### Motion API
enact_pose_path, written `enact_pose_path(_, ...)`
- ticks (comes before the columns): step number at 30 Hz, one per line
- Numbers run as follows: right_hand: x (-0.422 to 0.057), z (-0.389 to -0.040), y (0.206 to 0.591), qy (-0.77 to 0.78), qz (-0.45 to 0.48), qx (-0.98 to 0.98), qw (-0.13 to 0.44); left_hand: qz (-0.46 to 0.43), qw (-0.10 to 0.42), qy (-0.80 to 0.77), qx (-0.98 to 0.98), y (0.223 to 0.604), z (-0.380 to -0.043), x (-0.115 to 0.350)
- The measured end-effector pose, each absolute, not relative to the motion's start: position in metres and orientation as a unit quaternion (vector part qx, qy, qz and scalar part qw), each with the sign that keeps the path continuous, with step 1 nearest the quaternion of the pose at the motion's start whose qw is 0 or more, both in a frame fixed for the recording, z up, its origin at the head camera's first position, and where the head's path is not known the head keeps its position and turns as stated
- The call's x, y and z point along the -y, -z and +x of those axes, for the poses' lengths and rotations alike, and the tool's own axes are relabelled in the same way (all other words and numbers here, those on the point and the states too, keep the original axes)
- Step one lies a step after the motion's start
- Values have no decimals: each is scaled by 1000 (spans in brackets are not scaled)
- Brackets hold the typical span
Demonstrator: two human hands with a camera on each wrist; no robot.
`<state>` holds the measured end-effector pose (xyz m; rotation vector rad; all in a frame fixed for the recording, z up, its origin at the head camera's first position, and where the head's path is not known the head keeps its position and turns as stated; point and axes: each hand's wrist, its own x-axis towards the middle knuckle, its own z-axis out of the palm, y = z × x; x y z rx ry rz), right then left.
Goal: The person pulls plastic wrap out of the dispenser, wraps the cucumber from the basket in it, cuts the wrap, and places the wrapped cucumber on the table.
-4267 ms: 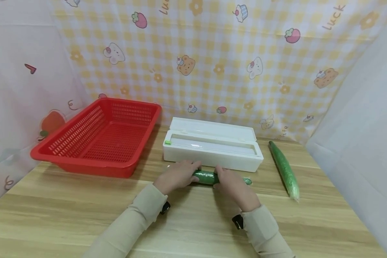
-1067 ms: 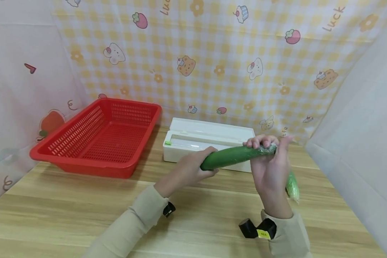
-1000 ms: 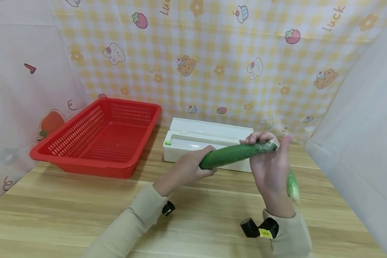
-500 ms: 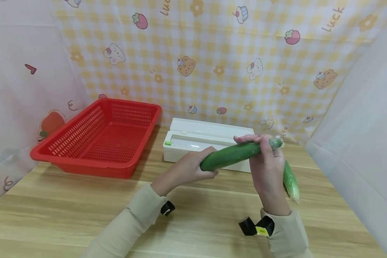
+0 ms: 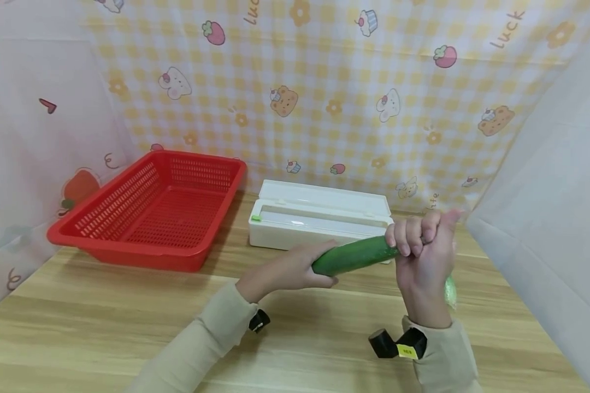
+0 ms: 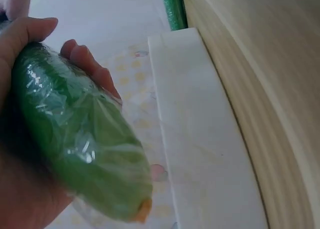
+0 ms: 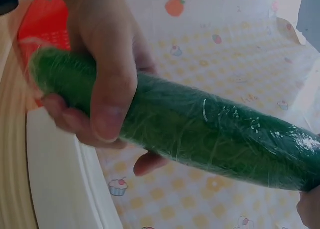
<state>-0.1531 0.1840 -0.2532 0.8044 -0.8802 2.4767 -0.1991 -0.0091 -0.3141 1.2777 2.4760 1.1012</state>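
Observation:
A green cucumber [image 5: 356,255] wrapped in clear cling film is held above the table, slanting up to the right. My left hand [image 5: 295,267] grips its left end from below and behind. In the left wrist view, the film bunches loosely over that blunt end of the cucumber [image 6: 85,139]. My right hand [image 5: 423,265] curls its fingers round the right end and hides the tip. The right wrist view shows the film lying tight and wrinkled along the cucumber [image 7: 215,134]. A second wrapped cucumber [image 5: 450,293] lies on the table, mostly hidden behind my right hand.
Behind the hands stands a white cling film dispenser [image 5: 295,234] with its lid raised and a green slider at its left end. A red perforated basket [image 5: 196,251] sits at the left on the wooden table [image 5: 295,349]. Patterned cloth [image 5: 324,109] hangs behind.
The cucumber has come up off the table. My right hand has turned over and moved to its right end, its fingers now closed over the tip that showed half a second ago.

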Motion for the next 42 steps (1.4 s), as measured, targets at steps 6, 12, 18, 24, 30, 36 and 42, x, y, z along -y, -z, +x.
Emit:
enact_pose_path(6, -192, -151, 249, -885, 208, 300, 288, 425, 45, -342, -837, 310, -193, 5)
enact_pose_path(12, -209, -148, 240, -898, 143, 238, 341, 387, 18, -326, -863, 312, -197, 9)
enact_pose_path(18, -218, -147, 238, -899, 124, 200, 368, 392, -85, -292, -868, 315, -203, 12)
enact_pose_path(24, -218, -145, 235, -905, 164, 180, 349, 411, -90, -324, -847, 318, -206, 13)
enact_pose_path(30, -219, -144, 235, -900, 252, 175, 309, 418, 31, -392, -819, 322, -209, 14)
enact_pose_path(36, -217, -143, 238, -907, 297, 145, 260, 342, 203, -443, -803, 326, -212, 17)
enact_pose_path(42, -217, -146, 239, -930, 243, 143, 236, 334, 76, -359, -868, 324, -213, 19)
